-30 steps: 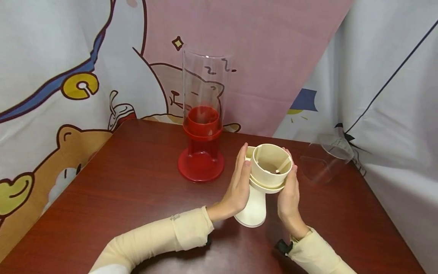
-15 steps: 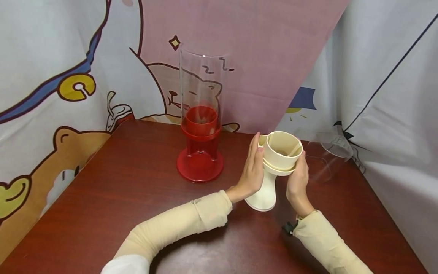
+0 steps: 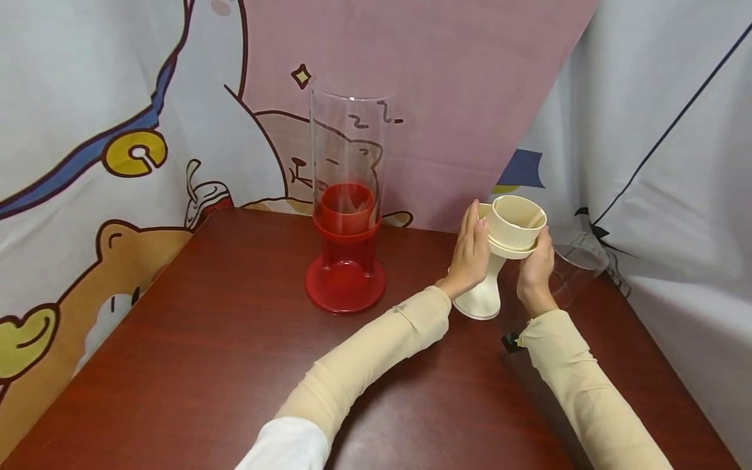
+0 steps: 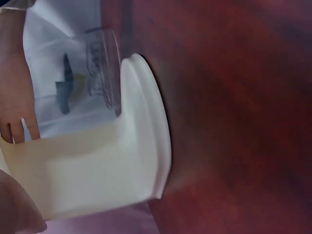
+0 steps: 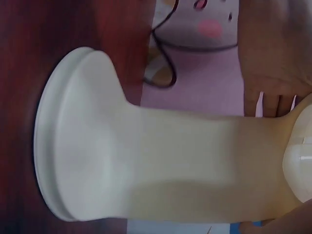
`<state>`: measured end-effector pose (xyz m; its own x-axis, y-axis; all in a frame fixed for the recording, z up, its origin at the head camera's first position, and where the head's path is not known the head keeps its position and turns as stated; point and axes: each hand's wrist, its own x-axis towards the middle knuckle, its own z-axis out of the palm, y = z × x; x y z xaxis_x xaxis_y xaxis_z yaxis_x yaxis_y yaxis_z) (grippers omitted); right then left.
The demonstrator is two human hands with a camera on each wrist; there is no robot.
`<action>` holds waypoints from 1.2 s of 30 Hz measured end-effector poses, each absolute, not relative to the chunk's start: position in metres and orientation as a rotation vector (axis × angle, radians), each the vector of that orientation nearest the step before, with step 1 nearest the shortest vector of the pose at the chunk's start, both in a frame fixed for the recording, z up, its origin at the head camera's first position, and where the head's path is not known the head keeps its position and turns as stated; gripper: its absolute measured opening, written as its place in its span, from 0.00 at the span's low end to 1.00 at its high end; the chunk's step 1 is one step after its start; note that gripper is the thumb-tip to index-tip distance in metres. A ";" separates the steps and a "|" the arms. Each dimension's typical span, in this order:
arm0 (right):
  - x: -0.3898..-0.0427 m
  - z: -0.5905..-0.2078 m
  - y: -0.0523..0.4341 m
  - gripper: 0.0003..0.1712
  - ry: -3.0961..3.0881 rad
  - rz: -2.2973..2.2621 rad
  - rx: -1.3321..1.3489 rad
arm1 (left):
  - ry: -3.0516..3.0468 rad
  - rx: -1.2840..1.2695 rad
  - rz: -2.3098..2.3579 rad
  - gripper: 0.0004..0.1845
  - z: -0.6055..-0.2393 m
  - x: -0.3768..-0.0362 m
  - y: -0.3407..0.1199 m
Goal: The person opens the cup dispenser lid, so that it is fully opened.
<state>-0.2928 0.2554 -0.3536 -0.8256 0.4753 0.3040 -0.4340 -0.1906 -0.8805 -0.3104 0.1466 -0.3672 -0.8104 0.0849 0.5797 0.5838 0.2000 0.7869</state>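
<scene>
Both hands, left hand [image 3: 470,251] flat-fingered and right hand [image 3: 536,271] cupped, press opposite sides of the cream plastic pedestal stand with cup top [image 3: 499,261], steadying it upright on the dark red bench [image 3: 235,365] beside the clear lying tube [image 3: 578,261].

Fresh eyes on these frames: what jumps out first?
The tall clear plastic cylinder on a red flared stand stands upright at the back middle of the dark red-brown wooden table. To its right, the left hand and right hand press from either side on a cream plastic funnel-shaped stand with a cup top, its base on the table. A second clear plastic tube lies behind the right hand.
</scene>
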 end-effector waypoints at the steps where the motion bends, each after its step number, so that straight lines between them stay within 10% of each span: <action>1: -0.296 -0.353 0.259 0.24 -1.505 2.057 -0.056 | -2.076 -0.619 -1.630 0.26 -0.367 -0.314 0.150; 36: -0.322 -0.357 0.289 0.27 -1.614 2.001 -0.077 | -2.138 -0.564 -1.621 0.28 -0.366 -0.336 0.175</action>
